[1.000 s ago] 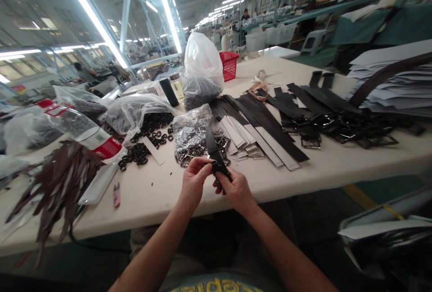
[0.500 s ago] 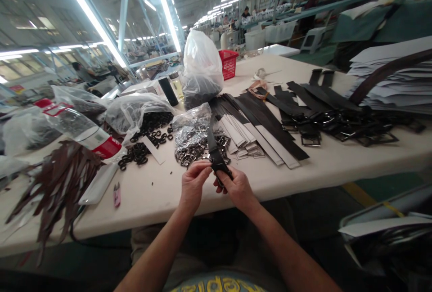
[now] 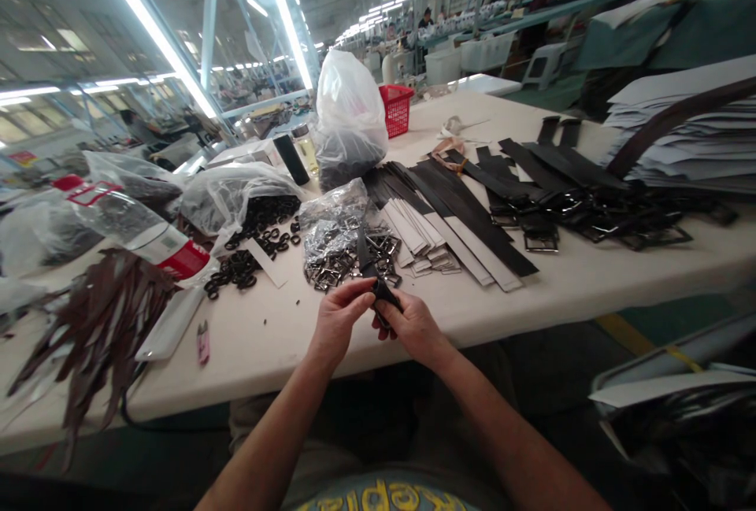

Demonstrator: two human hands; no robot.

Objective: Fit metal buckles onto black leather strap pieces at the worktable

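Note:
At the table's front edge, a dark strap [image 3: 367, 262] stands up between my hands, its lower end folded over and partly hidden by my fingers. My right hand [image 3: 412, 327] is closed round that folded end. The fingers and thumb of my left hand [image 3: 341, 314] pinch it from the other side. Just behind lies a pile of metal buckles [image 3: 331, 268], partly in a clear plastic bag [image 3: 334, 208]. To its right are black strips with white ends [image 3: 416, 231]. Small black loops [image 3: 239, 268] are heaped to the left.
Buckled black straps [image 3: 567, 204] lie at right beside stacked white sheets [image 3: 679, 129]. Brown strips [image 3: 98, 322], pink snips [image 3: 203, 343] and a large plastic bottle [image 3: 142, 227] are at left. A white bag [image 3: 351, 109] and red basket [image 3: 397, 109] stand behind.
The strap's free end has dropped lower and tilted away, and its folded end is more covered by my fingers. Both hands keep hold, and the view has shifted slightly.

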